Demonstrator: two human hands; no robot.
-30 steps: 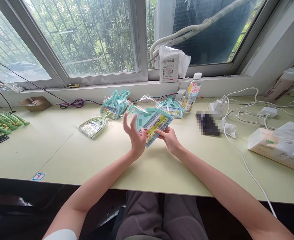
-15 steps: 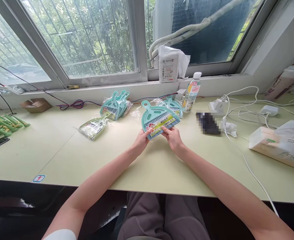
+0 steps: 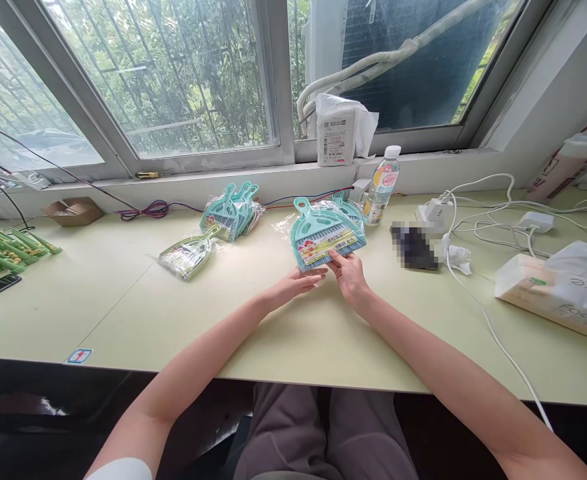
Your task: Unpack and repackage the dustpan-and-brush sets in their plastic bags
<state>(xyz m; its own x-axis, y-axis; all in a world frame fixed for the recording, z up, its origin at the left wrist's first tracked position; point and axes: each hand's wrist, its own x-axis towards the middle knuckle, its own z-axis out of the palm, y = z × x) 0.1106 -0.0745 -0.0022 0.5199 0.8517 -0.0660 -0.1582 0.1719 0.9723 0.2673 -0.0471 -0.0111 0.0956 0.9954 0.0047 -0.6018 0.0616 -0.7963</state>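
Observation:
My right hand (image 3: 350, 277) grips the lower edge of a teal dustpan-and-brush set (image 3: 326, 230) in clear plastic, thumb on the front of its printed label. My left hand (image 3: 293, 288) is just below the set's lower left corner, fingers stretched out and not wrapped round it; whether the fingertips touch the wrapping I cannot tell. Another teal dustpan set (image 3: 352, 208) is partly hidden behind the held one. A stack of wrapped teal dustpan sets (image 3: 230, 212) lies further left, with a wrapped green dustpan set (image 3: 188, 255) in front of it.
A drink bottle (image 3: 382, 187) stands behind on the right, near a blurred dark object (image 3: 416, 247). White cables (image 3: 483, 313), chargers (image 3: 434, 212) and a tissue pack (image 3: 558, 287) occupy the right side. Green stick-like pieces (image 3: 8, 250) and a small cardboard box (image 3: 72, 211) are left.
My left hand has let go of the dustpan set's lower left corner and moved slightly down and right. The set has shifted a little right and turned flatter in my right hand.

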